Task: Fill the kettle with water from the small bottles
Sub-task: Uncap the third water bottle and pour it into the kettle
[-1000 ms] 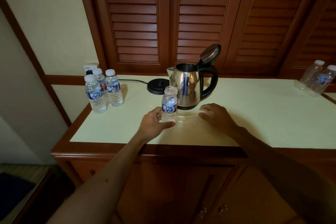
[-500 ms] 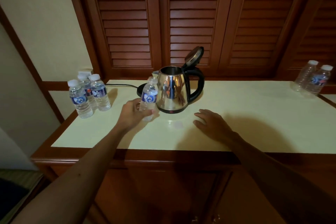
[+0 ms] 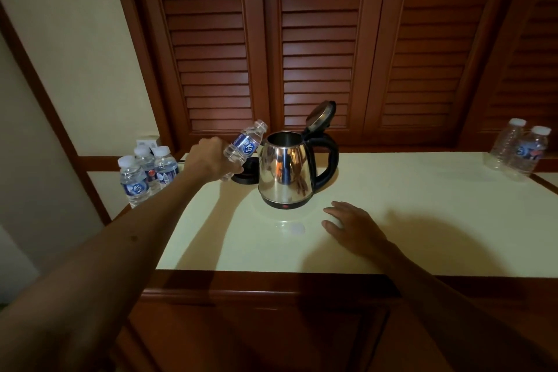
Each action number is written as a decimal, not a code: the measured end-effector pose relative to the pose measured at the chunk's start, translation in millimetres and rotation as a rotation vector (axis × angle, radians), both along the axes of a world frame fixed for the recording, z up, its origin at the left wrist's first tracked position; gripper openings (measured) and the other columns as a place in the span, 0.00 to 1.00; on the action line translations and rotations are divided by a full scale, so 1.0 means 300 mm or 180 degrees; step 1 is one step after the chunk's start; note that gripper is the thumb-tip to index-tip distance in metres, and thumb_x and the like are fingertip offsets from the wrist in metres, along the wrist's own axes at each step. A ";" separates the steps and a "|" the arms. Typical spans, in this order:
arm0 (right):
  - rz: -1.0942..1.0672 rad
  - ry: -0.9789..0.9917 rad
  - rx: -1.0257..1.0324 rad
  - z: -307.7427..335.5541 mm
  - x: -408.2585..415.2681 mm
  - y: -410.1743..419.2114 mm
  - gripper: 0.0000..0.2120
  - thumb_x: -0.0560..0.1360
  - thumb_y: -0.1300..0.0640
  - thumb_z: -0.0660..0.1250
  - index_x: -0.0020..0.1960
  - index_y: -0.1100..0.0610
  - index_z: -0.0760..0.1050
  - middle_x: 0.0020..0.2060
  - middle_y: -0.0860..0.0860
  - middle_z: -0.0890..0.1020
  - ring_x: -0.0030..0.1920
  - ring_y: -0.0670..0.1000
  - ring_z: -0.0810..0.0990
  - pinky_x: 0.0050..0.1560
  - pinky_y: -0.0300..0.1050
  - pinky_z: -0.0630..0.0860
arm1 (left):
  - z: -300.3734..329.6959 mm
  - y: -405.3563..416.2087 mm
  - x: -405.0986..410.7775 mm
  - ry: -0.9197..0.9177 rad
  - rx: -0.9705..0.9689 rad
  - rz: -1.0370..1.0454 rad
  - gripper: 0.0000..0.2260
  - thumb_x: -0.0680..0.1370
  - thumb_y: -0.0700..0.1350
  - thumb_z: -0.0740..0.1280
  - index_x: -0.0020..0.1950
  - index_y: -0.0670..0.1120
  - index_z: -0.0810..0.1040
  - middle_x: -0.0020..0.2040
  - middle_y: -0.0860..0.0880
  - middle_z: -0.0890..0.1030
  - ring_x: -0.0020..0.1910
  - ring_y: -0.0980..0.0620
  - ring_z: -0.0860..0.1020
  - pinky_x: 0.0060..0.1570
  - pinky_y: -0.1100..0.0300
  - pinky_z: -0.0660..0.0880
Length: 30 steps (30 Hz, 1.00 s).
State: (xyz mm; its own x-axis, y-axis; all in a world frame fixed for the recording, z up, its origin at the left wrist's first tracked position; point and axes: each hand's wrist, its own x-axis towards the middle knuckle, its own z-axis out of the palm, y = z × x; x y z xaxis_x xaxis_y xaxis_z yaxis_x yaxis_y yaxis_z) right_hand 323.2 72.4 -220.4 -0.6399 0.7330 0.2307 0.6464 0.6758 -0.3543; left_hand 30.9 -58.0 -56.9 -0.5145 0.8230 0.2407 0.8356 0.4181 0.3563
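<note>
cream countertop (image 3: 422,205), left hand (image 3: 208,160) tilting bottle (image 3: 244,145) beside kettle (image 3: 285,172)

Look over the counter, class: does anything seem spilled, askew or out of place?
Nothing spilled. The kettle stands off its black base, lid open. A loose white cap lies before it. The left hand tilts the uncapped bottle towards it.

water bottles (image 3: 245,144): 6 | kettle (image 3: 285,174): 1 | kettle base (image 3: 246,171): 1 | bottle cap (image 3: 296,229): 1
</note>
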 end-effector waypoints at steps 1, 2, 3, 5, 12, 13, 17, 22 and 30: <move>-0.0011 -0.0014 -0.0023 -0.001 0.000 -0.001 0.25 0.77 0.40 0.57 0.70 0.48 0.71 0.72 0.49 0.69 0.73 0.51 0.65 0.73 0.52 0.61 | 0.010 0.006 0.003 0.0121 -0.0072 0.0036 0.21 0.69 0.54 0.78 0.57 0.45 0.82 0.46 0.46 0.84 0.40 0.49 0.81 0.35 0.60 0.75; -0.0024 -0.0015 -0.0049 -0.002 -0.001 -0.002 0.25 0.76 0.39 0.57 0.70 0.48 0.71 0.72 0.48 0.69 0.73 0.51 0.65 0.73 0.52 0.61 | 0.019 0.012 0.005 0.0231 -0.0138 0.0091 0.21 0.68 0.55 0.78 0.56 0.46 0.83 0.44 0.47 0.84 0.40 0.49 0.81 0.37 0.59 0.77; -0.0040 -0.0015 -0.0078 -0.003 -0.002 0.000 0.26 0.76 0.38 0.56 0.70 0.47 0.70 0.73 0.48 0.69 0.73 0.51 0.65 0.73 0.52 0.61 | 0.026 0.017 0.008 0.0335 -0.0193 0.0141 0.21 0.68 0.55 0.78 0.55 0.46 0.82 0.43 0.47 0.83 0.40 0.49 0.81 0.39 0.58 0.78; -0.0058 -0.0021 -0.0108 -0.004 -0.003 0.003 0.26 0.76 0.38 0.55 0.70 0.47 0.70 0.73 0.47 0.68 0.73 0.50 0.65 0.74 0.52 0.61 | 0.036 0.025 0.019 0.0532 -0.0313 0.0208 0.21 0.68 0.55 0.78 0.54 0.45 0.81 0.42 0.48 0.82 0.40 0.49 0.81 0.40 0.57 0.78; -0.0099 -0.0060 -0.0131 0.001 -0.003 0.004 0.23 0.78 0.40 0.57 0.70 0.47 0.69 0.74 0.47 0.67 0.73 0.50 0.64 0.74 0.51 0.59 | 0.080 0.035 0.023 0.1189 -0.0605 0.0282 0.25 0.69 0.54 0.78 0.62 0.46 0.77 0.52 0.45 0.81 0.47 0.46 0.78 0.46 0.54 0.75; -0.0104 -0.0057 -0.0120 0.001 -0.004 0.003 0.23 0.78 0.40 0.57 0.70 0.47 0.70 0.73 0.47 0.67 0.73 0.50 0.64 0.74 0.51 0.59 | 0.087 0.035 0.023 0.1273 -0.0651 0.0274 0.26 0.70 0.54 0.78 0.64 0.46 0.76 0.54 0.44 0.80 0.50 0.45 0.78 0.46 0.54 0.74; -0.0113 -0.0013 -0.0075 0.002 -0.006 0.001 0.23 0.78 0.40 0.58 0.70 0.48 0.71 0.73 0.47 0.69 0.73 0.50 0.65 0.73 0.50 0.61 | 0.109 0.037 0.024 0.1566 -0.0774 0.0244 0.27 0.71 0.54 0.77 0.67 0.47 0.75 0.57 0.44 0.80 0.55 0.44 0.78 0.48 0.53 0.74; -0.0117 0.0015 -0.0105 -0.001 -0.007 0.005 0.23 0.77 0.40 0.58 0.69 0.47 0.71 0.72 0.47 0.69 0.73 0.50 0.66 0.73 0.50 0.61 | 0.117 0.039 0.023 0.1712 -0.0806 0.0203 0.28 0.71 0.54 0.76 0.68 0.49 0.75 0.57 0.45 0.80 0.55 0.44 0.79 0.47 0.54 0.74; -0.0127 0.0000 -0.0108 -0.004 -0.009 0.007 0.24 0.77 0.40 0.58 0.70 0.47 0.71 0.73 0.47 0.69 0.73 0.49 0.65 0.73 0.51 0.60 | 0.143 0.040 0.034 0.1939 -0.0895 0.0164 0.26 0.72 0.51 0.75 0.69 0.48 0.74 0.57 0.45 0.80 0.54 0.45 0.79 0.45 0.54 0.71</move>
